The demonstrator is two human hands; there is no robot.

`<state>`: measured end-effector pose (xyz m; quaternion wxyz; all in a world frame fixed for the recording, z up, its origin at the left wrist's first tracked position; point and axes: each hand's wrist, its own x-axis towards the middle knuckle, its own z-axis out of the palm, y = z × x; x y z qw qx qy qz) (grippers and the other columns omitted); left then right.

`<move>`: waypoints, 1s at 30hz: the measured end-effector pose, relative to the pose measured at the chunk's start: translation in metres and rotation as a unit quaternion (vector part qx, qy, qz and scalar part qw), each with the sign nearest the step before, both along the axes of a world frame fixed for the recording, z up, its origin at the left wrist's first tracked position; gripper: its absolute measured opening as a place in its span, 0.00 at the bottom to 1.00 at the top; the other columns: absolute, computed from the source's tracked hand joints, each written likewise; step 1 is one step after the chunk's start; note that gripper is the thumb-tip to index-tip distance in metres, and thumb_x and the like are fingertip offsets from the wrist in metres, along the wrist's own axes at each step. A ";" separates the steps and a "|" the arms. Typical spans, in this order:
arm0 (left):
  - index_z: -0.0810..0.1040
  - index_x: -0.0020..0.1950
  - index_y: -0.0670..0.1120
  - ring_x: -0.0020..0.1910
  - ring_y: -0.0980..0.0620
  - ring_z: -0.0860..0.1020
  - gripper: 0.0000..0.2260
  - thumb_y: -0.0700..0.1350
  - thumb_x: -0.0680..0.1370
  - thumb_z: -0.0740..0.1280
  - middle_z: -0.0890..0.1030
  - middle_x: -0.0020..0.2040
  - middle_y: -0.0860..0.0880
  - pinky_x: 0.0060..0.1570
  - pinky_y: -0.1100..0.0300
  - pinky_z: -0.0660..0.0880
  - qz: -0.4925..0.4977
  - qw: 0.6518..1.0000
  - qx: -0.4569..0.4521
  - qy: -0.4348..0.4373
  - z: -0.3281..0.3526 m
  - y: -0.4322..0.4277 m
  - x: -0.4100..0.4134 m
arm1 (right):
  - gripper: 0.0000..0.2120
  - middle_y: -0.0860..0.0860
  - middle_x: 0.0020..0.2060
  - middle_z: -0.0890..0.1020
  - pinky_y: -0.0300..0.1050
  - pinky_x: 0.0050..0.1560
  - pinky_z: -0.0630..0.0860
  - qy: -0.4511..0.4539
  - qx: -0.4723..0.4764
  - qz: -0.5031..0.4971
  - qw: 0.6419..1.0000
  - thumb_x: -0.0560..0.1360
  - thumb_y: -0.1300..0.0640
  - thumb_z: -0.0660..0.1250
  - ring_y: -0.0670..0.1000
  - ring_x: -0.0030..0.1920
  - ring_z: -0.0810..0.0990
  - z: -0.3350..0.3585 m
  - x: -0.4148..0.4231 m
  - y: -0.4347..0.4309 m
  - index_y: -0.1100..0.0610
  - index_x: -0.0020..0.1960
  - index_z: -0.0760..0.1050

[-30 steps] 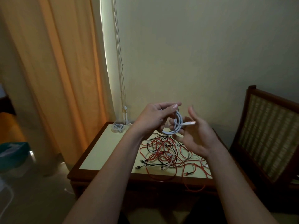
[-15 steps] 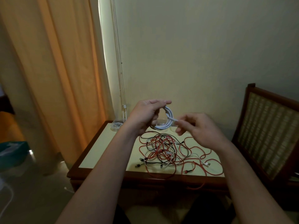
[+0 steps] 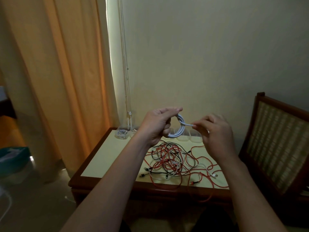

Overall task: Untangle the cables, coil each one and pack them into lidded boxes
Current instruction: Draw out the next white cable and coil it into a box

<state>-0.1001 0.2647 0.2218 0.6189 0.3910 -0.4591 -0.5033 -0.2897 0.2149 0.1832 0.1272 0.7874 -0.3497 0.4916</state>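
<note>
White cable coil held up above the counter — its tail points to 3 o'clock.
The left hand grips the upright ring. The short loose tail runs level into the right hand, fingertips pinching its end, so wrapping it in likely falls to the right. The tangle lies at 6 o'clock below — a clear box at 9 o'clock, nearer the left.

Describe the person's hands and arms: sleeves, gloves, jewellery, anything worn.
Neither hand wears a glove. The left hand shows no ring, and its wrist has no watch or band. The right hand is blurred, so a thin ring cannot be ruled out; its wrist is bare too. The left forearm and right forearm are uncovered down to the picture's lower edge: no sleeve shows.
</note>
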 end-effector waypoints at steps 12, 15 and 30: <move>0.80 0.54 0.43 0.17 0.62 0.55 0.05 0.41 0.81 0.65 0.57 0.24 0.56 0.16 0.69 0.50 -0.062 0.989 0.025 0.131 0.011 0.004 -0.011 | 0.07 0.49 0.42 0.87 0.36 0.43 0.80 -0.379 0.265 0.158 0.873 0.80 0.63 0.67 0.44 0.41 0.86 -0.013 0.039 0.026 0.54 0.52 0.83; 0.80 0.54 0.43 0.17 0.61 0.55 0.06 0.41 0.82 0.64 0.57 0.23 0.56 0.16 0.69 0.50 -0.080 0.984 0.034 0.156 0.012 0.005 -0.011 | 0.05 0.57 0.45 0.87 0.40 0.46 0.81 -0.482 0.346 0.253 0.764 0.81 0.62 0.67 0.52 0.47 0.87 -0.008 0.044 0.028 0.60 0.52 0.82; 0.82 0.56 0.42 0.21 0.60 0.55 0.09 0.44 0.82 0.66 0.58 0.26 0.55 0.19 0.67 0.53 0.033 0.998 -0.027 0.055 -0.001 -0.006 -0.011 | 0.14 0.48 0.37 0.80 0.48 0.45 0.62 -0.453 0.585 0.379 0.556 0.82 0.56 0.57 0.45 0.41 0.76 0.007 0.045 0.039 0.56 0.54 0.81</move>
